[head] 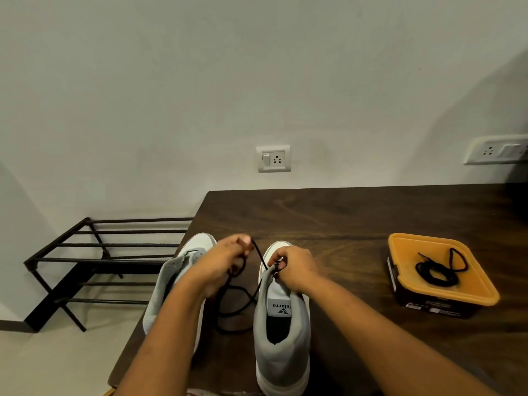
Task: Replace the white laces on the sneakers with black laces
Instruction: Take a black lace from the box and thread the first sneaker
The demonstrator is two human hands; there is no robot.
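- Dark wood table [357, 212] against a plain pale wall; I see a wall socket [274, 158] above its back edge and a second socket plate [494, 150] far right
- black metal shoe rack [108, 261] on the floor left of the table
- two grey-and-white sneakers stand upright on the table, heels toward me, toes toward the wall
- left sneaker [171, 270] sits by the table's left edge, partly hidden by the left forearm
- right sneaker [281, 324] just beside it, tongue label visible
- left hand [225, 264] is raised between the two toes, fingers curled, fingertips pinching the black lace [237, 304]
- lace runs taut from that pinch down to the right sneaker's front; the slack loops on the table between the shoes
- right hand [294, 270] is on the right sneaker's upper ahead of the tongue, fingers curled and clamped on the eyelet edge where the lace enters; I can't tell which eyelet
- dark box with an orange lid [400, 244] well apart to the right
- coiled black lace [437, 271] lies on that lid, one end trailing loose
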